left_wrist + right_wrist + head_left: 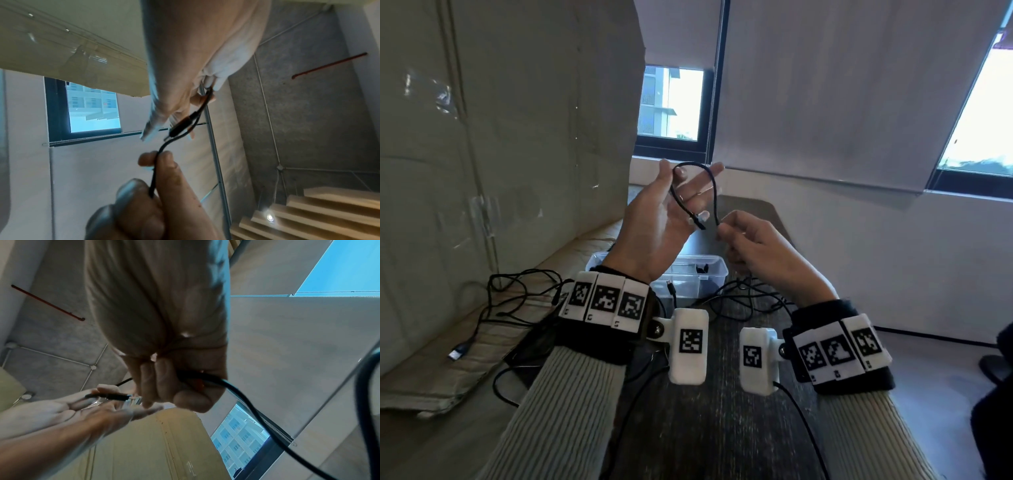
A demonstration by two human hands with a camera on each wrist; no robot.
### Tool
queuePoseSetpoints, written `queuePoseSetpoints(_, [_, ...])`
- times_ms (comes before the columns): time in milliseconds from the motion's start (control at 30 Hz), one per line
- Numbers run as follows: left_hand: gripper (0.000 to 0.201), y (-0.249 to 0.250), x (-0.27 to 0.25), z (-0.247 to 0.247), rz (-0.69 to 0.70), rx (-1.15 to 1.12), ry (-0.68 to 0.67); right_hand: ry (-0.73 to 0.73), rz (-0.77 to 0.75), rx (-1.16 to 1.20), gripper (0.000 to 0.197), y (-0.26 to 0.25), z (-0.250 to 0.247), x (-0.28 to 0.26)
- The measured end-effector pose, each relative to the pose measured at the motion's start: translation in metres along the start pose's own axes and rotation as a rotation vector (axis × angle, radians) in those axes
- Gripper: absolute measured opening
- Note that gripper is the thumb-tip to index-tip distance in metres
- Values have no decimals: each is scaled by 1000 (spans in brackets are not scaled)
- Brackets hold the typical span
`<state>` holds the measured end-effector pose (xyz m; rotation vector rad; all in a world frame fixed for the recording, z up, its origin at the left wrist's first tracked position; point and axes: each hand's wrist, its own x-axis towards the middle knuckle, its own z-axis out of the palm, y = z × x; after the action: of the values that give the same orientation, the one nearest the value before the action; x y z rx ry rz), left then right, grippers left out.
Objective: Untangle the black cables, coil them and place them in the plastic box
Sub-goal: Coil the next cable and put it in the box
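Both hands are raised over the table, working one black cable (711,186) between them. Her left hand (654,219) is spread wide, palm up, fingers straight, with the cable looped over the fingers and its plug end (697,221) lying across the fingertips. Her right hand (748,240) is closed into a pinch on the other run of the same cable, just beside the left fingertips — the left wrist view shows the strand caught between thumb and forefinger. Below them the clear plastic box (717,274) sits on the dark tabletop (722,428), something dark already inside it, though I cannot make out what. More black cables (517,294) lie in a loose tangle to the left of the box, partly on the cardboard (482,137), and others (743,298) trail to its right. I would say this is the start of a coil. To do it well, the left fingers should stay spread as a former while the right hand feeds each turn the same size, letting the cable twist freely — and the plug end should be pinned so the first loop does not slip off.
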<state>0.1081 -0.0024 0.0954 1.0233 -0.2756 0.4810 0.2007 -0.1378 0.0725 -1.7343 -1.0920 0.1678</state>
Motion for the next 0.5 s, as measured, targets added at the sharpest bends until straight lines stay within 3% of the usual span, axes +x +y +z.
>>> queuePoseSetpoints(167, [38,2,0,-2,22,-164,86,-163,-25,-9,18,-7,-2,-8])
queuePoseSetpoints(500, [23,-6,4,7,146,-71,285,-171,-68,-33,14,-13,-20,-17])
